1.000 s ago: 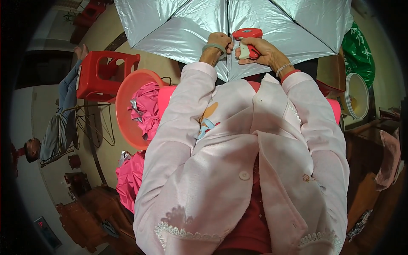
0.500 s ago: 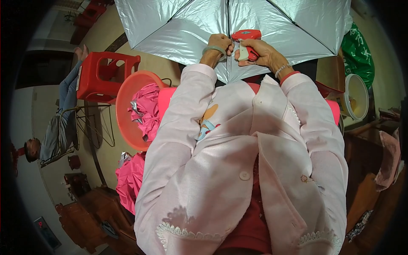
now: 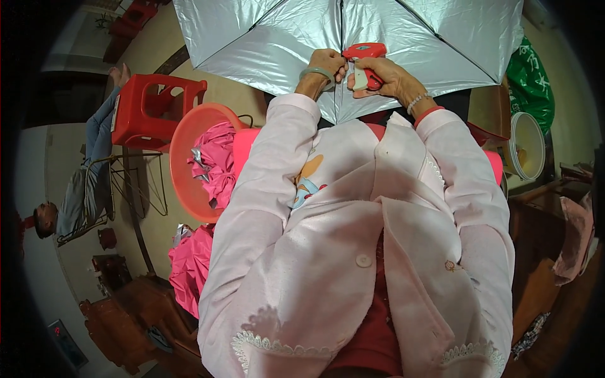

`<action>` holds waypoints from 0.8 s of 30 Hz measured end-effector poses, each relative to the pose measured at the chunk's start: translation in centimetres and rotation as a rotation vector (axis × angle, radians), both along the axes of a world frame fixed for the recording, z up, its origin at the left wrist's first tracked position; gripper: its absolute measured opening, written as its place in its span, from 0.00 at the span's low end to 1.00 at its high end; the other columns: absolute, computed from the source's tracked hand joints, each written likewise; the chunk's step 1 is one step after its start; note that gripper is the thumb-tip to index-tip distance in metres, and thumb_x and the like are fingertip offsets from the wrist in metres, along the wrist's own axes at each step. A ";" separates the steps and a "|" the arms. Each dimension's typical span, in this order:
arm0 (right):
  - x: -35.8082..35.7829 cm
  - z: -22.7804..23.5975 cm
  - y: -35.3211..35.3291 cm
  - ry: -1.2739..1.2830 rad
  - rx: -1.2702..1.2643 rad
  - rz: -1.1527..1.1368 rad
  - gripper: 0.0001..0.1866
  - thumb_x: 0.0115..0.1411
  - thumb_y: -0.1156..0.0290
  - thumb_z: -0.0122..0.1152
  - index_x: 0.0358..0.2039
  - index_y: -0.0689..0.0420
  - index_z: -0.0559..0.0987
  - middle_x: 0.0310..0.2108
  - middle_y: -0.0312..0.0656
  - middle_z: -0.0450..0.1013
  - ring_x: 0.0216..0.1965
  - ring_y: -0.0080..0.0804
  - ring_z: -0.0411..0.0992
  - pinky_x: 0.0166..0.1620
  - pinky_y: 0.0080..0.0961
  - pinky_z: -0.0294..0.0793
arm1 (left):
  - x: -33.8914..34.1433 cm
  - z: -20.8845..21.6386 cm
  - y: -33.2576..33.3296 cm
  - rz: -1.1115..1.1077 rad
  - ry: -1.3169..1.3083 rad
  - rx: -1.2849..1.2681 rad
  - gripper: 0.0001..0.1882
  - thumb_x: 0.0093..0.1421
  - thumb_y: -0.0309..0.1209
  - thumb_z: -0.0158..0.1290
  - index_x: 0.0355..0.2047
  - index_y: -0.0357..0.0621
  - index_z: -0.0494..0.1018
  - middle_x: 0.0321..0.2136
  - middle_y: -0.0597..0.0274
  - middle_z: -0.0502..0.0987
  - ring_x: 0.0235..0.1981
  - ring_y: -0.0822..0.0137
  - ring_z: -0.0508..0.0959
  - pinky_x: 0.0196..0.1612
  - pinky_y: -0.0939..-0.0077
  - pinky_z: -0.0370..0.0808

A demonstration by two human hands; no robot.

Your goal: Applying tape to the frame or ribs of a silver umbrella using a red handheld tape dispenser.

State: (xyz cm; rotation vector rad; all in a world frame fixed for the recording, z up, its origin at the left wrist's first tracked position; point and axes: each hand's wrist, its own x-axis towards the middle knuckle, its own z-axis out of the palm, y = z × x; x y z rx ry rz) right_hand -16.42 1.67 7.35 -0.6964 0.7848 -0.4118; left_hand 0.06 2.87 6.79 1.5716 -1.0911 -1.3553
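A silver-lined umbrella lies spread out before me, its dark ribs running away toward the far edge. My left hand is closed on the umbrella at the middle rib, with the fingertips pinched together. My right hand wraps round a red and white hand-held tool, whose exact kind I cannot make out. The tool's red head lies close to the middle rib, just right of my left fingers. What the left fingertips pinch is partly hidden.
Left of me stand an orange basin of pink fabric and a red plastic stool. More pink fabric lies nearer. A person reclines farther left. At right are a white bucket and a green bag.
The view has shifted slightly. Both hands keep nearly the same place on the umbrella, and the tool stays in my right hand.
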 end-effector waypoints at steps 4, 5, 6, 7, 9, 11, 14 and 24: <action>0.0 -0.3 0.0 0.003 -0.001 0.018 0.11 0.54 0.67 0.49 0.36 0.57 0.68 0.27 0.44 0.72 0.27 0.32 0.73 0.30 0.37 0.76 | -0.2 -0.2 0.0 0.024 0.000 0.025 0.05 0.48 0.20 0.45 0.18 0.30 0.68 0.11 0.56 0.69 0.07 0.69 0.66 0.10 0.77 0.63; 0.0 -0.5 -0.1 0.004 -0.003 0.024 0.11 0.54 0.66 0.49 0.36 0.57 0.68 0.27 0.43 0.72 0.27 0.32 0.73 0.30 0.37 0.76 | -0.2 -0.4 0.0 0.031 0.008 0.034 0.05 0.48 0.20 0.45 0.18 0.30 0.68 0.11 0.56 0.69 0.07 0.69 0.66 0.10 0.77 0.63; 0.1 -0.5 -0.3 0.006 -0.014 0.030 0.11 0.54 0.66 0.49 0.36 0.57 0.68 0.27 0.43 0.72 0.27 0.32 0.73 0.30 0.37 0.76 | -0.1 -0.3 -0.2 0.041 0.014 0.036 0.05 0.48 0.20 0.45 0.18 0.30 0.68 0.11 0.56 0.69 0.07 0.69 0.66 0.10 0.77 0.63; 0.2 -0.7 -0.4 -0.003 -0.003 0.037 0.11 0.54 0.66 0.49 0.36 0.57 0.68 0.27 0.42 0.72 0.27 0.31 0.73 0.30 0.36 0.76 | -0.2 -0.4 -0.3 0.047 0.018 0.026 0.05 0.48 0.20 0.45 0.18 0.30 0.68 0.11 0.56 0.69 0.07 0.69 0.66 0.10 0.77 0.63; 0.2 -0.5 -0.3 0.005 -0.016 0.024 0.11 0.54 0.66 0.48 0.36 0.56 0.70 0.28 0.39 0.72 0.27 0.29 0.73 0.29 0.34 0.76 | -0.3 -0.2 -0.4 0.063 0.006 0.043 0.06 0.48 0.20 0.44 0.18 0.30 0.68 0.11 0.55 0.70 0.07 0.68 0.67 0.09 0.76 0.63; 0.3 -0.1 -0.3 -0.016 -0.030 0.052 0.11 0.54 0.66 0.47 0.36 0.56 0.70 0.29 0.39 0.72 0.27 0.28 0.73 0.30 0.34 0.76 | -0.3 -0.2 -0.6 0.070 -0.007 0.012 0.06 0.47 0.20 0.44 0.17 0.30 0.68 0.11 0.55 0.69 0.07 0.68 0.67 0.09 0.75 0.63; 0.4 0.0 -0.4 -0.011 -0.046 0.076 0.11 0.54 0.66 0.47 0.36 0.57 0.71 0.30 0.38 0.73 0.28 0.26 0.73 0.30 0.34 0.76 | -0.1 -0.7 -0.9 0.056 -0.073 0.016 0.08 0.46 0.20 0.44 0.13 0.34 0.69 0.08 0.57 0.70 0.06 0.69 0.69 0.10 0.75 0.65; 0.3 1.3 0.8 -0.017 -0.019 0.109 0.14 0.54 0.65 0.47 0.38 0.60 0.70 0.30 0.40 0.72 0.28 0.29 0.73 0.30 0.33 0.76 | -0.2 -1.2 -0.7 0.034 -0.154 0.026 0.07 0.47 0.22 0.44 0.15 0.33 0.69 0.09 0.57 0.70 0.06 0.68 0.68 0.10 0.75 0.65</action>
